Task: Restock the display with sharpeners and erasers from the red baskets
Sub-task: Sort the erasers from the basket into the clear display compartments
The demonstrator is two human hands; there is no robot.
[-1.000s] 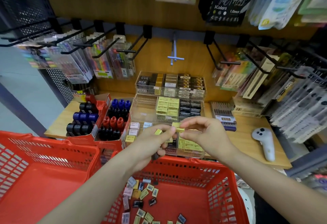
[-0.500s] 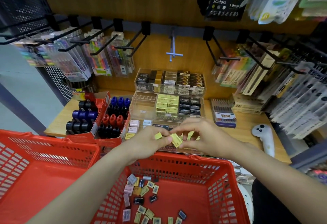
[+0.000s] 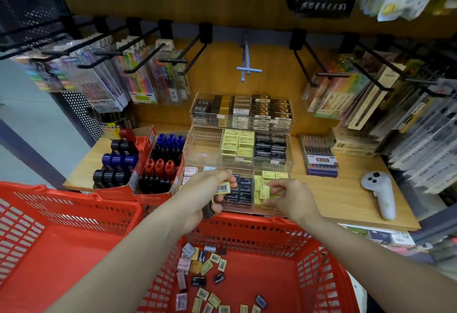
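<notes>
Right hand (image 3: 289,197) lowered into clear tray (image 3: 247,210), fingers pinching yellow eraser (image 3: 265,192); left hand (image 3: 210,189) grips erasers.

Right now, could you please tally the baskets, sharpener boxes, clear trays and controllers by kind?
Baskets: 2
Sharpener boxes: 2
Clear trays: 3
Controller: 1
Total: 8

Yellow eraser (image 3: 223,187), barcode up, held above the clear front tray (image 3: 247,207). Second yellow eraser (image 3: 265,192) enters the tray's yellow stack. Loose erasers (image 3: 210,278) litter the red basket (image 3: 309,263).
</notes>
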